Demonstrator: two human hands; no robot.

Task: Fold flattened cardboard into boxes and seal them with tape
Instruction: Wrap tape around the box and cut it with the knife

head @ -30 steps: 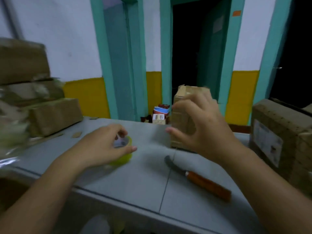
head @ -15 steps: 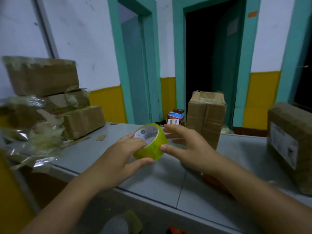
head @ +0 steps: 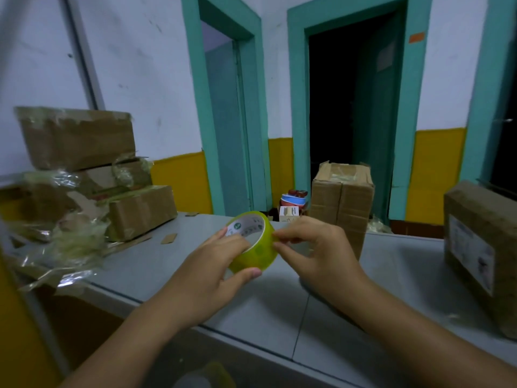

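While left hand grips tape above table and right hand pinches its rim, apparently seeking the end, sealing seems pending; taped boxes sit at table's left end, no flat cardboard visible.

This looks like a plain packing room. Taped cardboard boxes are stacked at the left edge of a grey tabletop. A tall carton stands at its far edge, and a labelled box at its right edge. Crumpled clear film and a roll of packing tape fit such work. The walls are white over yellow, with teal door frames.
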